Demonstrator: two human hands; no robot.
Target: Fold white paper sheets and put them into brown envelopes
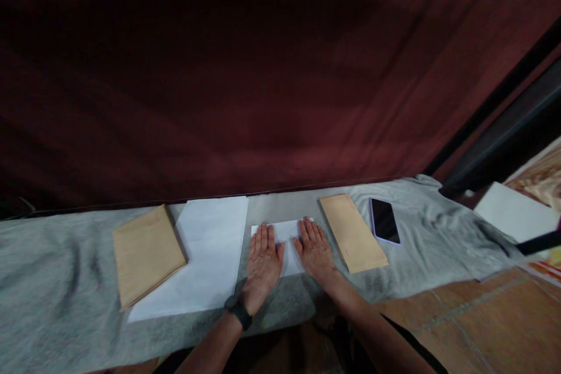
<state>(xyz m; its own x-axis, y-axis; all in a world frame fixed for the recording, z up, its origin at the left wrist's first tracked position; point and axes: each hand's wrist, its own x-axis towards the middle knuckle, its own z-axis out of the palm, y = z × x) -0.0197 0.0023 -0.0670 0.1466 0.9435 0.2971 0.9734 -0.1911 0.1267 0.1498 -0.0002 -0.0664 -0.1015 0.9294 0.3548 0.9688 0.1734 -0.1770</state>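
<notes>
A small folded sheet of white paper [288, 252] lies on the grey cloth in front of me. My left hand [263, 257] rests flat on its left side, fingers stretched out and pointing away from me. On its right side my right hand [314, 248] lies flat too, palm down. Both hands cover much of the paper, so its folds are partly hidden. To the left are large white sheets [213, 245], with brown envelopes [146, 254] overlapping their left edge. Just right of my right hand sits a narrow stack of brown envelopes [353, 234].
A phone [385, 221] with a light purple case lies right of the narrow envelopes. Grey cloth [56, 269] covers the long surface, wrinkled toward the right. A dark red curtain-like backdrop [280, 82] rises behind it. Black bars [499, 123] and a white flat object [517, 210] are at far right.
</notes>
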